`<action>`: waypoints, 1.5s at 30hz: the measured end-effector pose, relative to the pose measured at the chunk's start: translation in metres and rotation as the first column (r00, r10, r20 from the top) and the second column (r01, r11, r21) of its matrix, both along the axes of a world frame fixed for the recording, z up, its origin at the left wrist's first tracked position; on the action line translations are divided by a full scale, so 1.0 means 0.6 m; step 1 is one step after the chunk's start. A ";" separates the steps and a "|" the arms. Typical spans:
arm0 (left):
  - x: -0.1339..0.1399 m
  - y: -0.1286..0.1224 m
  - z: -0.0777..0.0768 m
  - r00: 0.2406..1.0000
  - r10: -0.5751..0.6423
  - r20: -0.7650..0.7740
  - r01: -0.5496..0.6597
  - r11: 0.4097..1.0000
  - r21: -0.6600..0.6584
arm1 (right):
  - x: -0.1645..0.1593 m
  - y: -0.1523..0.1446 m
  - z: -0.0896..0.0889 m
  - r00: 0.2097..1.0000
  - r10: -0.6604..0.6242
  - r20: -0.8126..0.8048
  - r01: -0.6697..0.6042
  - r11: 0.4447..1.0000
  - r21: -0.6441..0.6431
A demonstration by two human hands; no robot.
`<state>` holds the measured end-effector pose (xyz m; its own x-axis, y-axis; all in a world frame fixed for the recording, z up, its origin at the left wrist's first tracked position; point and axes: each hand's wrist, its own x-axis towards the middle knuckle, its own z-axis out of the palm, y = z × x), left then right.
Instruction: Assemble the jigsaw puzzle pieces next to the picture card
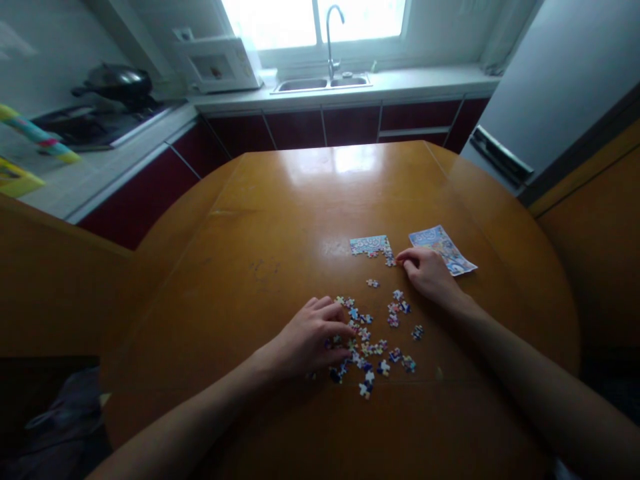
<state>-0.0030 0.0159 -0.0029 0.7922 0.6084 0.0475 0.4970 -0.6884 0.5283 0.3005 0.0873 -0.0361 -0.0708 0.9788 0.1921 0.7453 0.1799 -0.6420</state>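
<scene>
Loose jigsaw puzzle pieces point(367, 348) lie in a scattered heap on the wooden table. Over the heap's left side rests my left hand point(320, 333), fingers curved and apart, touching or just above the pieces; it hides some of them. Farther up is a partly joined puzzle point(369, 245), with a top strip and a short right-hand column. My right hand point(426, 272) is at the lower end of that column, thumb and forefinger pinched on a small orange-tinted puzzle piece point(399, 262), mostly covered by the fingertips. A printed picture sheet point(453, 253) lies partly behind this hand.
Small joined clusters point(393, 320) and a pair of pieces point(373, 283) sit between heap and puzzle. Beyond the wooden table point(280, 213) are a counter with a sink point(303, 85), a microwave point(220, 65), a stove with a wok point(117, 83), and a fridge point(555, 87) at right.
</scene>
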 end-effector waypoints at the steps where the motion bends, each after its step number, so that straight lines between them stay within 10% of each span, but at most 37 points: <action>1: 0.001 -0.001 0.000 1.000 0.002 -0.008 -0.002 1.000 0.002 | 0.000 0.000 0.000 1.000 0.002 0.000 -0.002 1.000 0.000; 45: 0.006 -0.010 0.000 0.995 0.099 0.028 -0.093 0.981 -0.171 | 0.002 0.003 -0.001 0.999 0.032 -0.001 -0.032 0.999 -0.016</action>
